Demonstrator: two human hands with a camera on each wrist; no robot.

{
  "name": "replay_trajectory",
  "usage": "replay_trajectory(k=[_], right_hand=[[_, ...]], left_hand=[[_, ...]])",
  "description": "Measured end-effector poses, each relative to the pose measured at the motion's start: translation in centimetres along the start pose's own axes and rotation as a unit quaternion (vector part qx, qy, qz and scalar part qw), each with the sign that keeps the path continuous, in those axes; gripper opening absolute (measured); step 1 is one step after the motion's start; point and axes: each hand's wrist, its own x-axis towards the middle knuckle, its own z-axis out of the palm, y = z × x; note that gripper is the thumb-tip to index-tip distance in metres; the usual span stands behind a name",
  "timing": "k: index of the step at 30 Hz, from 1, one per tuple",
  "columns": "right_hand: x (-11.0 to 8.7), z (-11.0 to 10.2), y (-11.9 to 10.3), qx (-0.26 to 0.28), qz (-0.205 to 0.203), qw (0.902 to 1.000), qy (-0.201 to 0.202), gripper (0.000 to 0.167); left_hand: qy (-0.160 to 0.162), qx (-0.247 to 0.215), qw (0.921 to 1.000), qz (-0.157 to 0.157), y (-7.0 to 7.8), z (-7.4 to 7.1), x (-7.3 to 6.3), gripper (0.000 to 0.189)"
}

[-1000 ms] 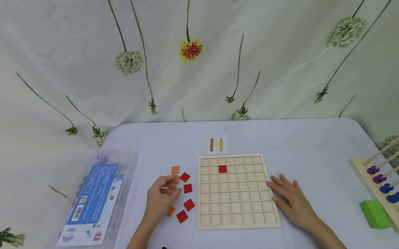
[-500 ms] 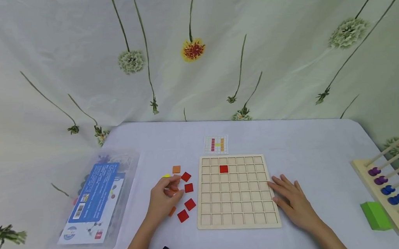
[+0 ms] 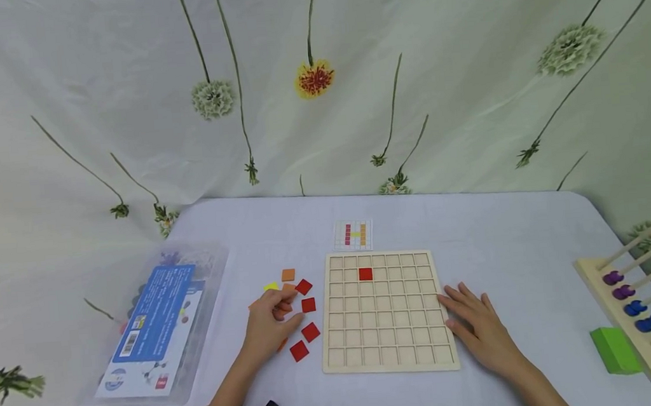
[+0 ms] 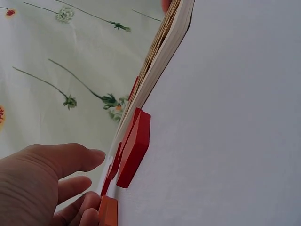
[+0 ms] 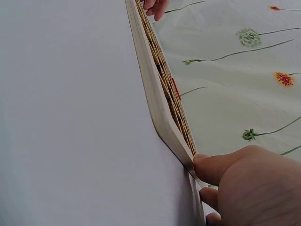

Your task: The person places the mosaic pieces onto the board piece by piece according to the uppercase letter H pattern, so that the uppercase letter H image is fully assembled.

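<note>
In the head view a wooden grid board (image 3: 386, 316) lies mid-table, with one red square tile (image 3: 365, 274) set in its upper part. My left hand (image 3: 263, 322) is over the loose tiles left of the board. Its thumb and index finger stand apart, and the index fingertip is at the corner of a red tile (image 3: 304, 287). I cannot tell whether they touch. Under and beside this hand are orange tiles (image 3: 288, 275), a yellow tile (image 3: 271, 286) and other red tiles (image 3: 311, 332), some partly hidden. My right hand (image 3: 477, 328) rests with spread fingers at the board's right edge.
Behind the board lies a small pattern card (image 3: 353, 236). On the left is a clear plastic case (image 3: 157, 331) with a printed sheet. A bead rack (image 3: 627, 319) and a green block (image 3: 615, 350) stand on the right.
My left hand has shifted slightly right and nearer to me, its index fingertip now by the upper red tile. The right hand stays at the board's edge.
</note>
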Motion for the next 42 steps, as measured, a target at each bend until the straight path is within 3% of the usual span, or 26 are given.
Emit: replay_trajectory(k=[13,21,34,42], right_hand=[[-0.1,0.0,0.2,0.001,-0.002,1.0,-0.001,0.042],[-0.1,0.1,0.1,0.0,-0.006,1.0,0.006,0.042],[-0.1,0.1,0.2,-0.004,0.0,1.0,0.002,0.042],[0.0,0.1,0.2,-0.004,0.003,1.0,-0.001,0.042]], left_hand=[[0.007,0.109,0.994,0.004,0.4,1.2,0.0,0.035],[0.011,0.134,0.9909,0.0,0.6,1.3,0.1,0.038],[0.014,0.124,0.9921,-0.004,0.2,1.5,0.1,0.029],[0.043,0.062,0.9972,-0.007,0.1,1.5,-0.1,0.025]])
